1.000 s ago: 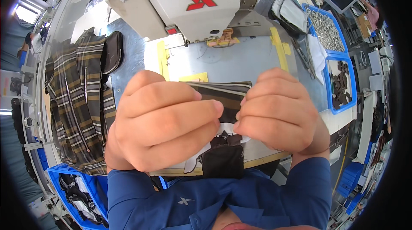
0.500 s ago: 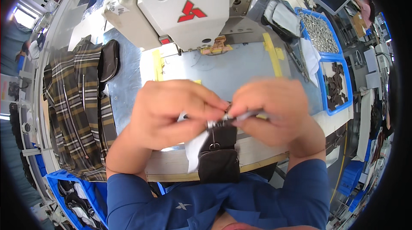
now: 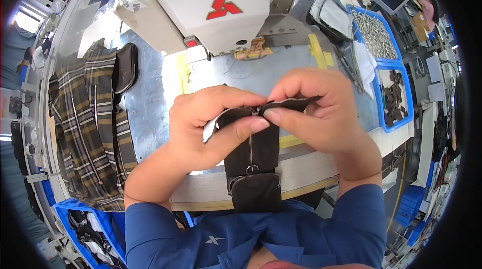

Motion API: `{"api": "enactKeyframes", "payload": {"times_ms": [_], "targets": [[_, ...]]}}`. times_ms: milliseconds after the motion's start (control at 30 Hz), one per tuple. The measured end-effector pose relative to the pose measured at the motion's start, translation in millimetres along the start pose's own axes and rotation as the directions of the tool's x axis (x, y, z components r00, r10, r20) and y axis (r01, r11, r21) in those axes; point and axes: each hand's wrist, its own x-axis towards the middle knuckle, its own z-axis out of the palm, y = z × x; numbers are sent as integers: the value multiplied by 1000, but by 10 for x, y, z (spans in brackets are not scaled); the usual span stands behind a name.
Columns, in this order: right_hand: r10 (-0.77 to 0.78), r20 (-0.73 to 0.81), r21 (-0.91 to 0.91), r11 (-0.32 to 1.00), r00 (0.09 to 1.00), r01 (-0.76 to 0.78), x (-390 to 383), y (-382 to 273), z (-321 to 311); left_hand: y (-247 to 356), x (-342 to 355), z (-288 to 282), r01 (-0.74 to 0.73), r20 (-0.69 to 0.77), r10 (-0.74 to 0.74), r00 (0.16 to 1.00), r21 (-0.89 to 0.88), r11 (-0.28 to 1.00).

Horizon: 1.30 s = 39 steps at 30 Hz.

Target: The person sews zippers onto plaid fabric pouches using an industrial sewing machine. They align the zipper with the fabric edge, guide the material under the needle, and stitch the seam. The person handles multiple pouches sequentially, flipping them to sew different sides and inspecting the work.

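"Where's the dark zippered piece [image 3: 267, 156]?"

"Over the middle of the desk [image 3: 201, 188], far end lifted between both hands, pouch [image 3: 256, 196] hanging past the near edge."

"And the fingers?"

"Gripping. The left hand [image 3: 196, 123] pinches the left flap of the far end, the right hand [image 3: 324, 111] the right flap, thumbs almost meeting above the zip [image 3: 251, 151]."

"What could go wrong?"

"If one pinch loosens, the flaps could slip out of line; uneven pulling might skew the zip. The overhanging pouch's weight could drag everything nearer."

"The plaid fabric [image 3: 83, 123]?"

"Well apart, left; unlikely to snag. The machine head [image 3: 211, 13] stands beyond, on the far side."
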Motion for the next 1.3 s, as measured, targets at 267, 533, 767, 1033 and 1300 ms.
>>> {"api": "enactKeyframes", "payload": {"times_ms": [267, 533, 767, 1033, 1300], "targets": [[-126, 83, -147, 980, 989, 137, 40, -109, -64, 57, 4, -2, 46, 10, -46, 999, 8, 999], [-157, 94, -264, 948, 983, 177, 27, -124, -40, 75, 20, 16, 111, 60, -116, 991, 79, 991], [-132, 140, -342, 924, 981, 173, 28, -130, -32, -33, -21, 135, 67, 33, -73, 997, 136, 988], [-194, 150, -449, 860, 970, 241, 30, -109, -67, -50, 21, 185, 42, 20, -47, 999, 181, 983], [64, 90, -305, 952, 994, -34, 77, 28, -19, -103, -72, 207, 343, -36, -342, 939, 38, 939]]}}
